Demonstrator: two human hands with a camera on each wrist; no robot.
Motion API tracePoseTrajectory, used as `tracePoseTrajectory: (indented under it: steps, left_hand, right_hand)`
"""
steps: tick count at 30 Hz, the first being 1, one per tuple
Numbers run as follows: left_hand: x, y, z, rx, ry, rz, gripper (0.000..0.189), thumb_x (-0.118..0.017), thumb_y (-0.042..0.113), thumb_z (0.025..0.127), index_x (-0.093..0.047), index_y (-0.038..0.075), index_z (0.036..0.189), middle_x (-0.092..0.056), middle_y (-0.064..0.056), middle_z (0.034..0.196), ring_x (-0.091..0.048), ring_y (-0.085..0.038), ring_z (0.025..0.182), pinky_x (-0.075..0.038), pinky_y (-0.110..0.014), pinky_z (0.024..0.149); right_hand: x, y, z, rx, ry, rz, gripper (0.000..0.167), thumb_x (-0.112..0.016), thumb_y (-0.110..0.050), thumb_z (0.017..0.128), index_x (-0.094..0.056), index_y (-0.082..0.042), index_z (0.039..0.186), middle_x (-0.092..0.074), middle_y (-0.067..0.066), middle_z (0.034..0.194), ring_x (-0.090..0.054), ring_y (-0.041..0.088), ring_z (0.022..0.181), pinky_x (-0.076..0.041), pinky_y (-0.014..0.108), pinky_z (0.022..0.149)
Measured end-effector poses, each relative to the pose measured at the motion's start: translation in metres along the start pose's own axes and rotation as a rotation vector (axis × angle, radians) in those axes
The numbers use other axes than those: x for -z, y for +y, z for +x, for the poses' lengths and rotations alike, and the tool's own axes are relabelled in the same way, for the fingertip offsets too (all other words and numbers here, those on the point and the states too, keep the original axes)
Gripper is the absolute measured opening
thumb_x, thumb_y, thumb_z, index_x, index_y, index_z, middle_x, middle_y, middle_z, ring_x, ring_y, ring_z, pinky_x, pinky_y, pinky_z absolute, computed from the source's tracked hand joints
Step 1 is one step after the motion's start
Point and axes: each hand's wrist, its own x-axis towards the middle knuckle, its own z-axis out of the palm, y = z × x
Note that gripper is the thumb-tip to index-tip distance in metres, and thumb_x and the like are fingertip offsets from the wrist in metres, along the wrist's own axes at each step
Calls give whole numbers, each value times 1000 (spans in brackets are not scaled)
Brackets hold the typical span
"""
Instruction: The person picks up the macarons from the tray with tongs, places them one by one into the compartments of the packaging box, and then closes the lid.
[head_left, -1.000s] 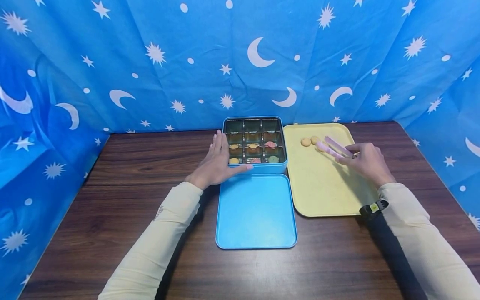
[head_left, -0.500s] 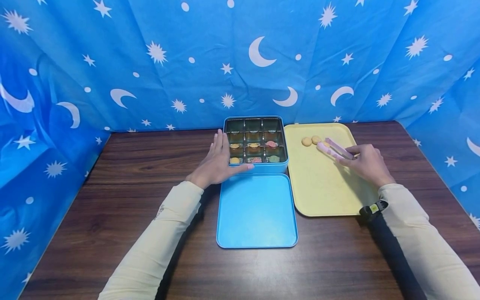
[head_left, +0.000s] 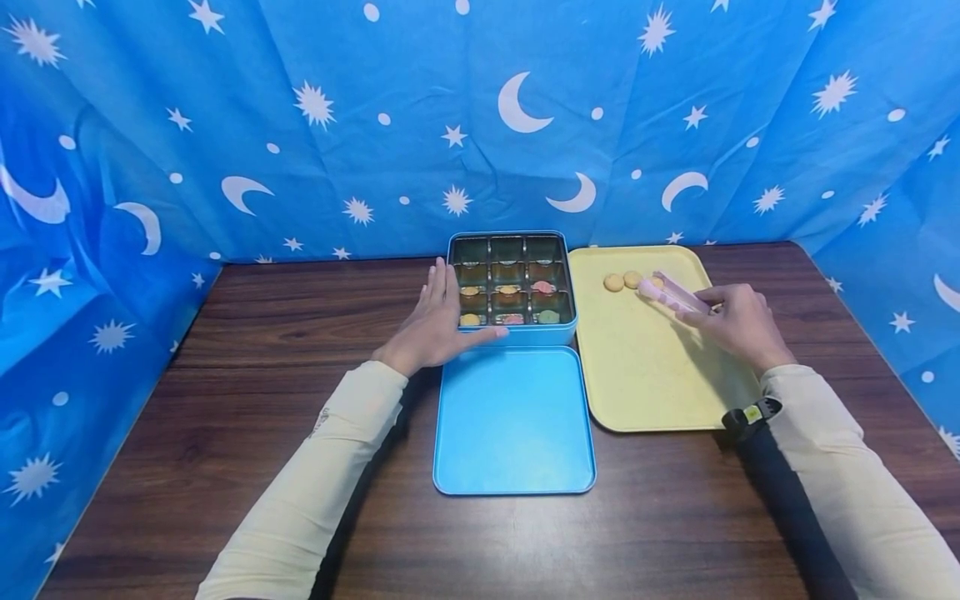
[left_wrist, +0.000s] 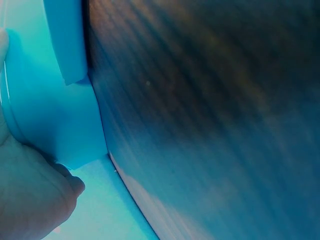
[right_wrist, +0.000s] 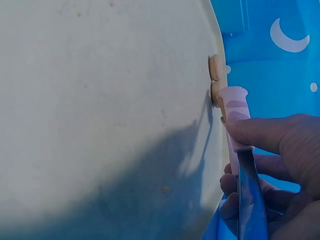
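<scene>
Tongs [head_left: 684,295] are pinched by the right hand [head_left: 741,327] over the tray [head_left: 637,371], at the cookies [head_left: 632,280]; left of the tray, the tin [head_left: 542,337] is touched by the left hand [head_left: 429,330], fingers straight.

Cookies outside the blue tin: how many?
3: left cookie and middle cookie on the yellow tray, third cookie partly hidden by the tongs. The right hand may hide more.
</scene>
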Motion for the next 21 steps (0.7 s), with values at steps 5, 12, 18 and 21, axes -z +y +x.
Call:
tracePoseTrajectory:
  steps: [5,12,18,21]
  left_hand:
    - [0,0,0,4,-4,2,131,-54,84,82,12,1,159,21,-17,166,18,-31,153,-3,-51,123]
    - [-1,-2,1,-10,-5,-2,131,-55,82,83,14,1,159,23,-17,166,19,-31,152,-2,-53,122]
    - [-1,-3,1,-13,-8,-3,131,-54,83,83,14,1,158,24,-16,165,20,-31,152,-1,-53,122]
    - [-1,-2,1,-11,-6,-3,131,-54,84,82,13,1,159,23,-16,166,20,-30,152,-1,-51,123]
  right_hand:
    - [4,-3,0,23,26,-4,53,-76,-23,92,-62,14,127,-63,34,114,-51,35,84,-39,36,62]
    - [8,-13,2,59,54,0,50,-77,-23,91,-65,13,124,-66,30,106,-54,33,82,-41,33,59]
    - [8,-26,7,108,72,13,48,-79,-20,89,-67,13,121,-67,28,102,-54,30,77,-40,32,57]
    - [6,-34,11,114,81,22,48,-80,-21,89,-68,12,121,-67,28,106,-54,30,76,-41,32,57]
